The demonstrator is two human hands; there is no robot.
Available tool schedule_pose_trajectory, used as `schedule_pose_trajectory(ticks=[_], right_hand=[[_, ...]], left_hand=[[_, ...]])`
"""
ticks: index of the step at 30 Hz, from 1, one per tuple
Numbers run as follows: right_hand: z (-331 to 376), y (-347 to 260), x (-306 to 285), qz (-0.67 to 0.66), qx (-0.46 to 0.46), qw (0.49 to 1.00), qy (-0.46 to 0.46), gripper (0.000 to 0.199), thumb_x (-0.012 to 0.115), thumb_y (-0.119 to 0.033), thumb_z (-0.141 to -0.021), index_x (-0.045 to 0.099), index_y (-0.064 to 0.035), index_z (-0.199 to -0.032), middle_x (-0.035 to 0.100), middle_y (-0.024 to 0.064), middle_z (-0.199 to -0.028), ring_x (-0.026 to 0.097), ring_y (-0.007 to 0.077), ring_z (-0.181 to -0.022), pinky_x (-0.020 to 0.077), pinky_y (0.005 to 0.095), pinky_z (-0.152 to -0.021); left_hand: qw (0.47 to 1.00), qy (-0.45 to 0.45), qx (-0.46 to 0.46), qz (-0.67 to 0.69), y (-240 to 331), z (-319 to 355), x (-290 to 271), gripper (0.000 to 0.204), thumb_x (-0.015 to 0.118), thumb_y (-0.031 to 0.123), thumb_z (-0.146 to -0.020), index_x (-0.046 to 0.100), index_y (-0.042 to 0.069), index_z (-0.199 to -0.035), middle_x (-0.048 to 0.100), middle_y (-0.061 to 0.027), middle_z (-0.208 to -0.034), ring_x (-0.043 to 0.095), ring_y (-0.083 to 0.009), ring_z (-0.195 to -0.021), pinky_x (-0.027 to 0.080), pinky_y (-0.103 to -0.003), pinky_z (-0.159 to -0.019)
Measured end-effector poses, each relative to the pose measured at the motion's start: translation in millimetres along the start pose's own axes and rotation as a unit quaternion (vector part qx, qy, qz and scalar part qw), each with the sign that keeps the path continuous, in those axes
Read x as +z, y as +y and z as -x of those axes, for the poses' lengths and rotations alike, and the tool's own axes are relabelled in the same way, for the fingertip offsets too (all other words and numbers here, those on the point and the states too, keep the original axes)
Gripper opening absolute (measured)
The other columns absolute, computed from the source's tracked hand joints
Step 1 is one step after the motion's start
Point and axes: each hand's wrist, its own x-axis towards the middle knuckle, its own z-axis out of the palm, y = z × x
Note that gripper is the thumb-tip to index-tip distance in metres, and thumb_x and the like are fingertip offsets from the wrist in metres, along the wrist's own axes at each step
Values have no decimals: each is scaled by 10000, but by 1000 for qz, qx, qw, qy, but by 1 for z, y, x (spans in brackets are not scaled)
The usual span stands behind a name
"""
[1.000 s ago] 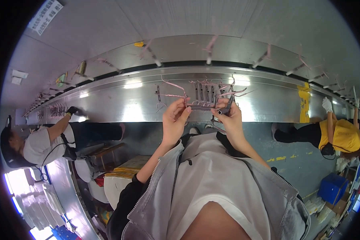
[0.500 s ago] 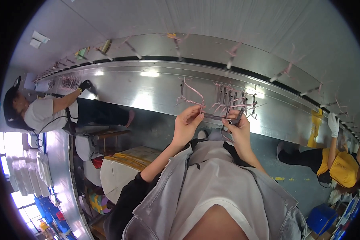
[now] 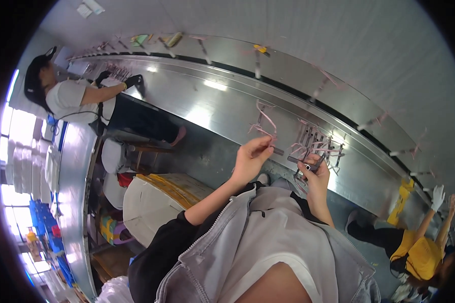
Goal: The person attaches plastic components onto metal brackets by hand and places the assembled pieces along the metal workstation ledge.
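My left hand point(image 3: 253, 156) is closed, thumb and fingers pinching a short dark square bar point(image 3: 276, 150) with pink-coated wire at its end. A curved pink wire point(image 3: 269, 117) rises just beyond those fingertips; whether it joins the held bar or lies on the bench, I cannot tell. My right hand point(image 3: 317, 179) is closed around dark square-tube pieces point(image 3: 299, 160) with pinkish wire prongs, and one tube's hollow end faces me. A small gap separates the two hands' pieces. Several similar dark bars with pink prongs point(image 3: 313, 134) lie on the metal bench beyond my right hand.
A long metal bench point(image 3: 187, 106) runs across in front of me. Pale posts with pink hooks point(image 3: 258, 68) line its far side. A person in white point(image 3: 71, 98) works at left, another in yellow point(image 3: 422, 257) at right. A large white drum point(image 3: 146, 212) stands left of me.
The view has tilted and shifted. My hands' pieces met or overlapped before; now they are apart. The person at right has raised both hands higher.
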Motion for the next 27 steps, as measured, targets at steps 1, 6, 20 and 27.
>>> schedule_pose_trajectory(ticks=[1, 6, 20, 27], right_hand=[[-1, -1, 15, 0, 3, 1000, -4, 335, 695, -2, -711, 539, -30, -1005, 606, 8, -811, 511, 54, -616, 364, 178, -494], [-4, -9, 89, 16, 3, 1000, -19, 333, 693, 3, -711, 537, -25, -1004, 608, 16, -817, 510, 59, -615, 364, 181, -494], [-15, -42, 282, 2, 22, 1000, -14, 326, 693, 5, -710, 540, -21, -996, 613, 31, -818, 506, 66, -606, 357, 192, -488], [-18, -56, 371, 2, 25, 1000, -10, 321, 683, 11, -713, 542, -21, -1000, 614, 28, -810, 503, 66, -599, 358, 191, -487]], left_hand=[[1000, 9, 3, -2, 5, -4, -12, 274, 627, 26, -798, 588, -13, -1067, 629, -75, -947, 591, -123, -855, 470, -245, -759], [1000, 9, -5, 1, 40, -21, -76, 271, 618, 21, -801, 584, -14, -1068, 626, -76, -951, 590, -127, -866, 467, -248, -780], [999, 40, -23, -26, 123, -87, -243, 274, 623, 40, -800, 595, 5, -1071, 636, -91, -948, 603, -134, -854, 480, -250, -755], [999, 36, -22, -22, 163, -117, -318, 266, 619, 41, -807, 596, 9, -1070, 638, -82, -935, 599, -125, -850, 480, -242, -747]])
